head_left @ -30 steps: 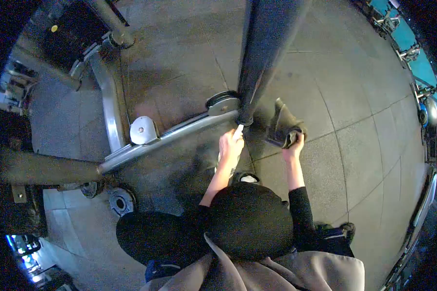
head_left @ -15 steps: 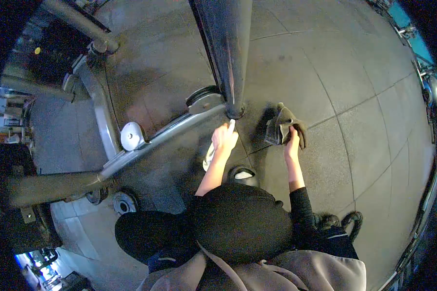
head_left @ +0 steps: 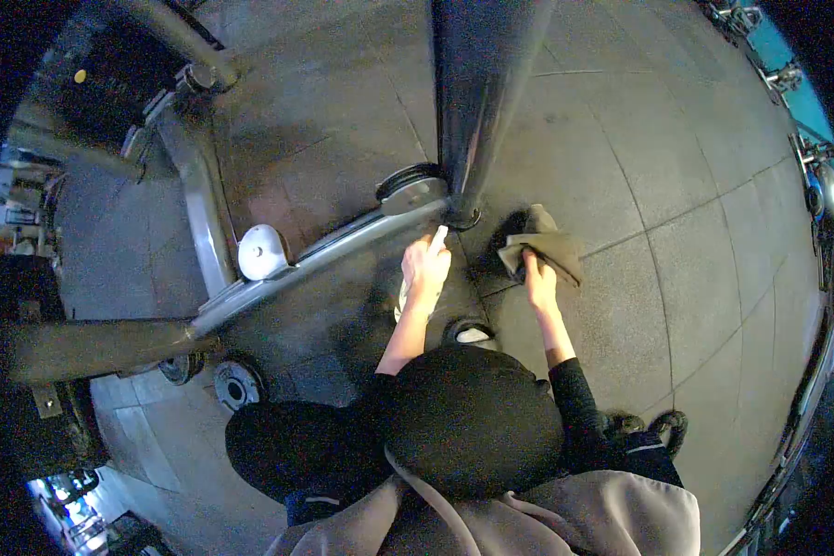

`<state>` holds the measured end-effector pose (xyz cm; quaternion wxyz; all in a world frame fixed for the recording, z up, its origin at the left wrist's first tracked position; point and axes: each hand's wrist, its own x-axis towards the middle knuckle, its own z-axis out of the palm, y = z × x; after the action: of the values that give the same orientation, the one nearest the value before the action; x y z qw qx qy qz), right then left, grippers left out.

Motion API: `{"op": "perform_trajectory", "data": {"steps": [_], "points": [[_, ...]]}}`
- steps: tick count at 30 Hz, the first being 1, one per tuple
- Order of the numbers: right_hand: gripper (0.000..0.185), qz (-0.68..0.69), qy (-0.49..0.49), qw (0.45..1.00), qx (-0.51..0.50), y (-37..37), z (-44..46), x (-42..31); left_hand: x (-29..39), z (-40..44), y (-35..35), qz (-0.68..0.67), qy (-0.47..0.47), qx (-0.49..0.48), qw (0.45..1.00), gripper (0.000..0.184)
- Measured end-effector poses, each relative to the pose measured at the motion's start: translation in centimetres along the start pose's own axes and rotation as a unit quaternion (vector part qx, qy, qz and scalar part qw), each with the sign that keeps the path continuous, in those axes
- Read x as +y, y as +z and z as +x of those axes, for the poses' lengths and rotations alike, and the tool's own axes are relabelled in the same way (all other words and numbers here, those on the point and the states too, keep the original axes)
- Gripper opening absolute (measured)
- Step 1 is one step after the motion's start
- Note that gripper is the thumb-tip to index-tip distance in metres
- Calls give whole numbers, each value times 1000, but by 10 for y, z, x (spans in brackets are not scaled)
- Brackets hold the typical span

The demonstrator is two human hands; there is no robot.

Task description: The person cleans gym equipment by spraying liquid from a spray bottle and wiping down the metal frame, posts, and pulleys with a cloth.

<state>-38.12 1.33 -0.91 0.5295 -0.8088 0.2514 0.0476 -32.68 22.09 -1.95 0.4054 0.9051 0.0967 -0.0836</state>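
My left hand (head_left: 424, 273) is closed around a white spray bottle (head_left: 440, 238); its nozzle pokes up past my fingers, and most of its body is hidden behind the hand. The nozzle lies close to the foot of a thick dark upright post (head_left: 477, 111), where a grey base tube (head_left: 343, 248) joins it. In my right hand (head_left: 541, 285) is a folded grey-brown cloth (head_left: 554, 250), gripped by its near edge. The cloth hangs just above the floor, to the right of the post, apart from the metal.
A white pulley (head_left: 261, 252) and a darker pulley (head_left: 412, 193) sit along the base tube. A round weight plate (head_left: 238, 385) is at lower left. Another frame tube (head_left: 195, 195) runs off to the left. My shoe (head_left: 473, 334) is between my arms on the tiled floor (head_left: 713, 269).
The view has shifted slightly, so the machine appears further right. My right hand has moved a little left, and the cloth in it has turned and spread flatter. The left hand keeps the bottle.
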Motion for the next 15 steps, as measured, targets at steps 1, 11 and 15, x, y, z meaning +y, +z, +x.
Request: {"op": "perform_trajectory", "data": {"steps": [1,11,15], "points": [[47,-54,-18,998,-17,6,0,2,-2,-4,-2,-1,0,1,1000,19],[62,-354,-252,896,96,122,80,23,-19,-56,-8,-68,167,177,968,40],[66,-205,-308,926,73,110,82,-12,-28,-59,-13,-51,203,184,960,42]]}}
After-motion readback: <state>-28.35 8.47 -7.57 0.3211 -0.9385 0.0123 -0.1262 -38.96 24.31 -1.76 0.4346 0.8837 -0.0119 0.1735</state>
